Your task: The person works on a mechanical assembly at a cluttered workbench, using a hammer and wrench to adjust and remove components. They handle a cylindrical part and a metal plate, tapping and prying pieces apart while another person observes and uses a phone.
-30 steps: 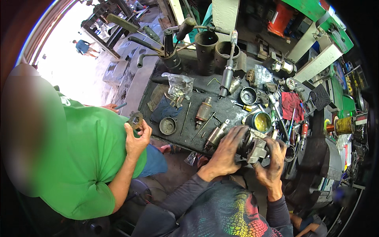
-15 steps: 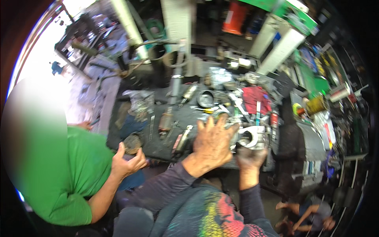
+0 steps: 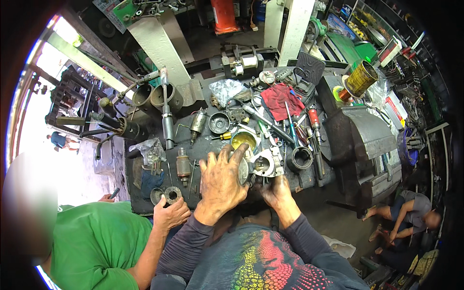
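Observation:
Both my hands are above the near edge of the dark bench. With its back toward me, my left hand [image 3: 222, 183] curls around a round, dull metal cap [image 3: 244, 171], which is tipped on edge; the fingertips on its far side are partly hidden. My right hand [image 3: 276, 193], blackened at the fingers, grips a silver cast-metal housing [image 3: 266, 163] from below, its round opening facing up. Cap and housing are side by side. Just beyond them lies a bowl of yellowish grease [image 3: 245, 139]. A dark ring-shaped part [image 3: 299, 158] rests to the right of the housing.
On my left, a person in a green shirt [image 3: 96, 241] holds a toothed round part [image 3: 172, 195]. Farther back lie an armature [image 3: 183, 166], a black cup [image 3: 219, 123], a red cloth [image 3: 282, 101] and several tools. A large grey vise [image 3: 360, 130] stands at right.
The view has swung, so the bench sits farther left and looks sharper. My left hand has come off the top of the housing to its left side, with the cap now showing beside it.

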`<state>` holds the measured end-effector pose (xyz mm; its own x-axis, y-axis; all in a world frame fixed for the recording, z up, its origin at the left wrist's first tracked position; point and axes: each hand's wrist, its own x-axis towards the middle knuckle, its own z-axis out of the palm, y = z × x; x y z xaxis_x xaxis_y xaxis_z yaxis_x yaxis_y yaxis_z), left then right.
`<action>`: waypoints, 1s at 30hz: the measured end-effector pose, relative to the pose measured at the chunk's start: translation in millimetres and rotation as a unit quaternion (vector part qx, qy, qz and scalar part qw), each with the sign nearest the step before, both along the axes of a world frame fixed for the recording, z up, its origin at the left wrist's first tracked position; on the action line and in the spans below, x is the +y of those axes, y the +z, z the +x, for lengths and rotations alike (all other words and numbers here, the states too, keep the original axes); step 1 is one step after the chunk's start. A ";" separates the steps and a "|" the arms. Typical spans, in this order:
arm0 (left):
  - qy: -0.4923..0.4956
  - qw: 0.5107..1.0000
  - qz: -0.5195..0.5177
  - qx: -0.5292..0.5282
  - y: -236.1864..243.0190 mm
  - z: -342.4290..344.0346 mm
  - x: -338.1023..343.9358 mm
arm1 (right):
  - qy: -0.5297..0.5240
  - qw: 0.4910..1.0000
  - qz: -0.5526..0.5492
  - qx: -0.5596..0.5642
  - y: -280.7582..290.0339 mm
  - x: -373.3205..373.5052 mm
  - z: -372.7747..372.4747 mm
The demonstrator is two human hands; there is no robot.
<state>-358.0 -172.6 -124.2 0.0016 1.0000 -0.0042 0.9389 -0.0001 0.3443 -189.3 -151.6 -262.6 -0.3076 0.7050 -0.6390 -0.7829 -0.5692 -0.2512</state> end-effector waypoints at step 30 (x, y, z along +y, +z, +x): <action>0.348 0.815 0.087 -0.456 -105.5 -108.7 -196.2 | 0.420 0.330 0.584 -0.611 -16.2 -23.9 -245.1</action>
